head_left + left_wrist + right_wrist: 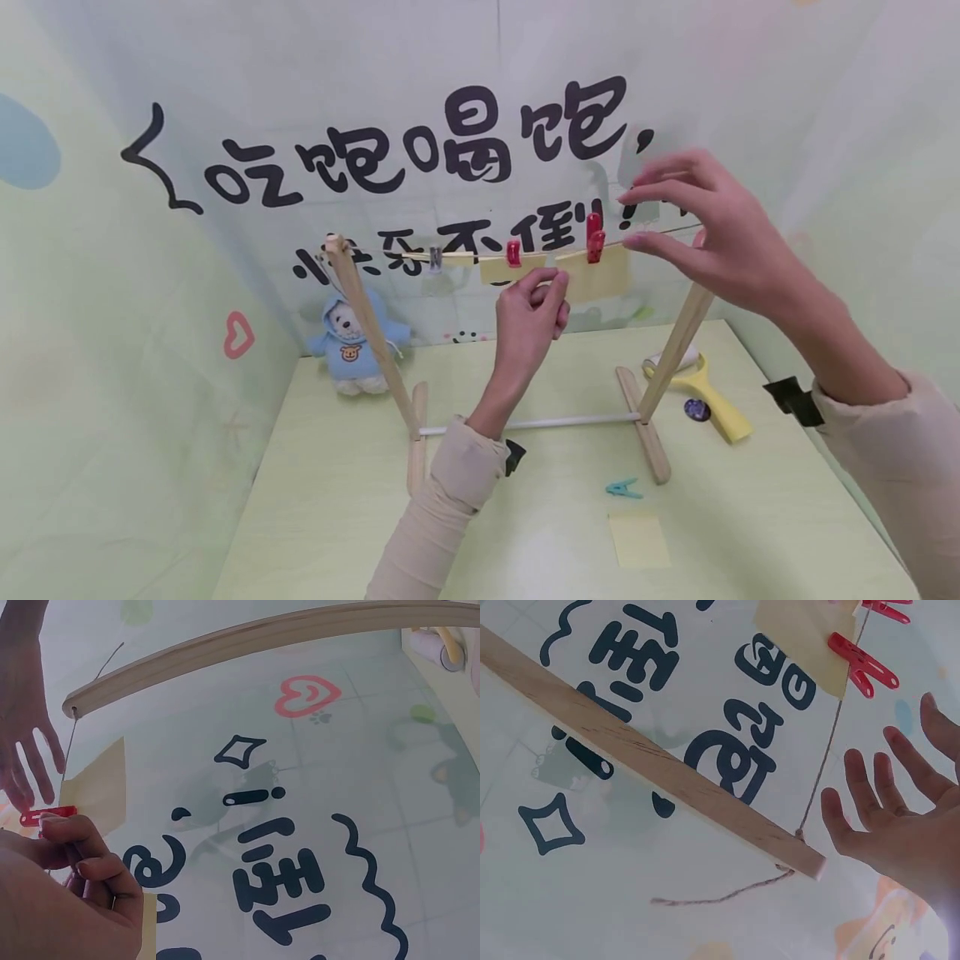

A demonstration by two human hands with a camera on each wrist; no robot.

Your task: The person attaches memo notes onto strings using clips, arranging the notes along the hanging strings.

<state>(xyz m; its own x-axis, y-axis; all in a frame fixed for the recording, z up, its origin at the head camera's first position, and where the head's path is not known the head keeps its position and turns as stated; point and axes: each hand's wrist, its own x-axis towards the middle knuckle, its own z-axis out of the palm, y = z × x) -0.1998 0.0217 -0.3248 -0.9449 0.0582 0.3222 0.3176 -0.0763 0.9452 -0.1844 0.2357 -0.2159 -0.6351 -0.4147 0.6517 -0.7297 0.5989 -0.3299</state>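
My left hand [528, 312] has its thumb and forefinger together at the left corner of a yellow sticky note [609, 279], seeming to pinch it. A red clothespin [596, 247] grips that note on a string [826, 761]. To the right of the clothespin, my right hand [712, 225] is raised with its fingers spread and nothing between them. In the right wrist view its fingers [889, 791] are apart from the string. Further left on the string, another red clothespin [513, 253] holds a second note [491, 271]. A grey clothespin [436, 259] holds paper beyond it.
The string runs between two wooden posts [678, 350] joined by a white rod [570, 422]. A plush toy in blue [360, 350] sits behind the left post. A yellow-handled roller [712, 396] lies right. Nearer are a teal clothespin [624, 488] and a loose note [639, 540].
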